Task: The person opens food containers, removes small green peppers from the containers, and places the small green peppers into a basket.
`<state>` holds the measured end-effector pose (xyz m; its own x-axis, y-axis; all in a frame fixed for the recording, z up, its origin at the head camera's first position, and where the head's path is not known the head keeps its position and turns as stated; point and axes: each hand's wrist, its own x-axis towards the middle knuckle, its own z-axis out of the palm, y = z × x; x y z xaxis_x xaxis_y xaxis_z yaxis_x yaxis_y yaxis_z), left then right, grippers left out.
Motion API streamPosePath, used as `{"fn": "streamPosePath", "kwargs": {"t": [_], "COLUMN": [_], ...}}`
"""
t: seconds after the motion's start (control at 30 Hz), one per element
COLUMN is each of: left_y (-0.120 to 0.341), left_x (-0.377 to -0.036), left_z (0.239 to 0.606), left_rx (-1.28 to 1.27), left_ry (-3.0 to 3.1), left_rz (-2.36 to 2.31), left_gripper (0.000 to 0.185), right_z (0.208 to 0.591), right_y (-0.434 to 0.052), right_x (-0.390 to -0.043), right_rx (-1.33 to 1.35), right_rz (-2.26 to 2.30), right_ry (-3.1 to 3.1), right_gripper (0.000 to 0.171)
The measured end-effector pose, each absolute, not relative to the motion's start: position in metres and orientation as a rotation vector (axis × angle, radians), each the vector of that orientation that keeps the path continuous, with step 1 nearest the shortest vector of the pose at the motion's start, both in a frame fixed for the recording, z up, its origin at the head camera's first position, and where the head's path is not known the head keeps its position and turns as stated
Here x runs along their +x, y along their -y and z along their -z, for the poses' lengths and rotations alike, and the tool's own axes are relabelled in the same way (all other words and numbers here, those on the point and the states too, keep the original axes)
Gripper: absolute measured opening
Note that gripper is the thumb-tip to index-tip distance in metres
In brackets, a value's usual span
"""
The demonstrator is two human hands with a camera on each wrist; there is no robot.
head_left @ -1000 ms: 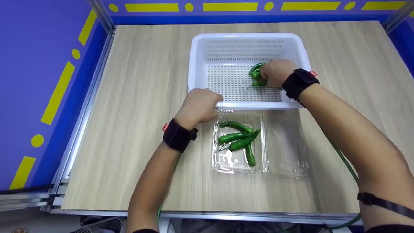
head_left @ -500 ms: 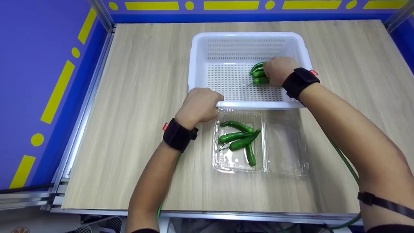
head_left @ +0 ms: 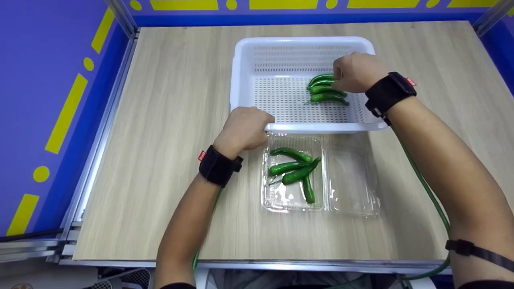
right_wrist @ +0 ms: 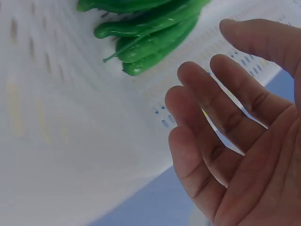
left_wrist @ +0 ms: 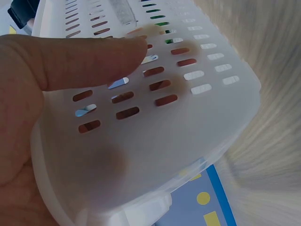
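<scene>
A white perforated plastic basket (head_left: pixel 245 60) stands on the table. My left hand (head_left: pixel 245 127) grips its near left rim; in the left wrist view the thumb (left_wrist: pixel 94 61) lies along the outer wall and the other fingers show faintly through it. Several green chili peppers (head_left: pixel 327 90) lie side by side in the basket's right half. Over their right end hovers my right hand (head_left: pixel 358 72), apart from them, its fingers (right_wrist: pixel 202 84) loosely bent with nothing between. In front of the basket, more green chili peppers (head_left: pixel 297 173) lie crosswise in a clear plastic clamshell box (head_left: pixel 277 202).
The clamshell's clear lid (head_left: pixel 353 184) lies folded out flat to the right. Blue panels (head_left: pixel 48 100) with yellow marks border the wooden table (head_left: pixel 168 100) at the left and back. A green cable (head_left: pixel 417 168) runs along the right forearm.
My right hand has let go of the peppers in the basket and risen up and right, uncovering more of them. My left hand keeps its hold on the rim.
</scene>
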<state>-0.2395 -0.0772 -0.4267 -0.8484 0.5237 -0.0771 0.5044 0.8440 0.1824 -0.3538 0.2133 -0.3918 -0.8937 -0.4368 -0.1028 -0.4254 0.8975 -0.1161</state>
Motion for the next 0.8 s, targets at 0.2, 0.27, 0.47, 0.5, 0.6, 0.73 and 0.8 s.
{"fn": "streamPosePath", "kwargs": {"t": [0.2,0.27,0.47,0.5,0.6,0.73,0.8], "left_y": [0.078,0.077,0.077,0.077,0.077,0.077,0.077], "left_x": [-0.24,-0.24,-0.24,-0.24,-0.24,-0.24,-0.239], "left_z": [0.426,0.426,0.426,0.426,0.425,0.425,0.425], "left_rx": [0.801,0.802,0.795,0.792,0.788,0.784,0.788], "left_ry": [-2.897,-2.894,-2.874,-2.873,-2.864,-2.867,-2.875], "left_rz": [-0.23,-0.237,-0.241,-0.24,-0.244,-0.255,-0.257], "left_gripper": [0.025,0.024,0.026,0.026,0.025,0.025,0.026], "right_z": [0.384,0.383,0.38,0.379,0.376,0.369,0.364], "right_y": [-0.218,-0.22,-0.222,-0.222,-0.224,-0.225,-0.226], "right_x": [-0.347,-0.344,-0.337,-0.336,-0.333,-0.327,-0.323], "right_rx": [-0.666,-0.66,-0.662,-0.669,-0.693,-0.702,-0.705], "right_rz": [0.233,0.253,0.376,0.4,0.464,0.561,0.611], "right_ry": [-2.92,-2.917,-2.918,-2.922,-2.94,-2.958,-2.969], "right_gripper": [0.024,0.024,0.023,0.023,0.023,0.025,0.026]}}
